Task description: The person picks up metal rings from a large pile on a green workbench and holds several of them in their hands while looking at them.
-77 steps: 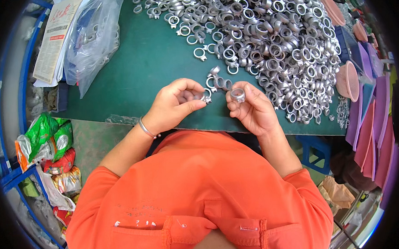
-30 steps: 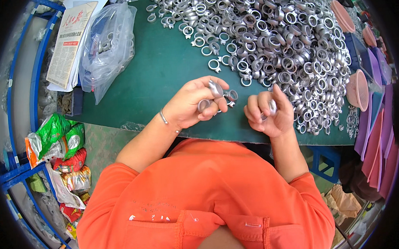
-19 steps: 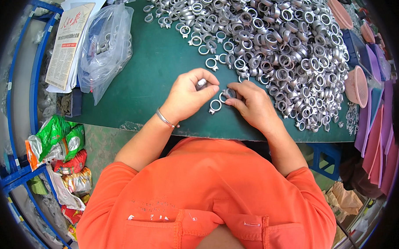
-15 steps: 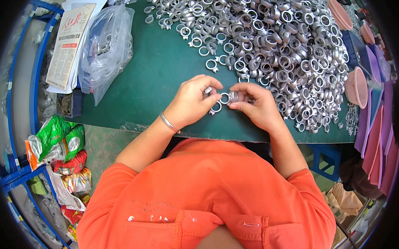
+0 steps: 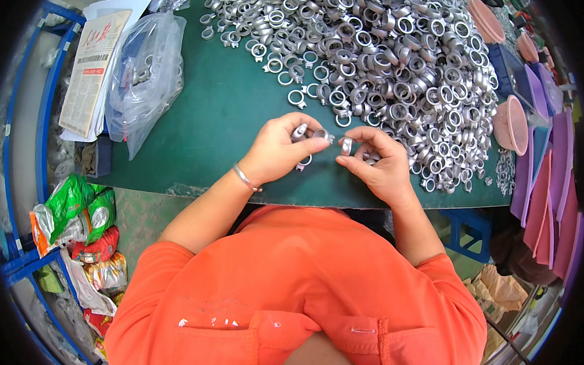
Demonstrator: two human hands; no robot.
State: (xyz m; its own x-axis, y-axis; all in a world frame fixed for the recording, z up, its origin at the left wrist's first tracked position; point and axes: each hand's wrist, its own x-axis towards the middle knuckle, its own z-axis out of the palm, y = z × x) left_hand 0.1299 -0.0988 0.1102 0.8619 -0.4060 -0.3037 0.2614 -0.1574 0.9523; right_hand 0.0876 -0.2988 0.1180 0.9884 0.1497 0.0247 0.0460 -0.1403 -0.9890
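Note:
My left hand (image 5: 284,147) is closed over the front of the table, pinching a silver-grey metal ring (image 5: 328,137) with a small lug between thumb and fingers. A second ring (image 5: 298,132) is tucked among its curled fingers. Below the thumb shows another ring (image 5: 305,162); whether it is held or lies on the table I cannot tell. Just to the right, my right hand (image 5: 384,161) pinches a metal ring (image 5: 347,146), seen edge-on, between thumb and index finger. More rings (image 5: 371,158) show by its curled fingers, partly hidden. A narrow gap separates the two hands.
A big heap of similar metal rings (image 5: 423,68) covers the right of the green table (image 5: 212,108). At the left lie a clear plastic bag (image 5: 143,78) and a newspaper (image 5: 94,73). Pink baskets (image 5: 510,124) and purple bins (image 5: 526,152) line the right side.
My hands have drawn apart slightly. The ring in my right hand has come away from the one in my left and now faces edge-on. The whole view has shifted a little.

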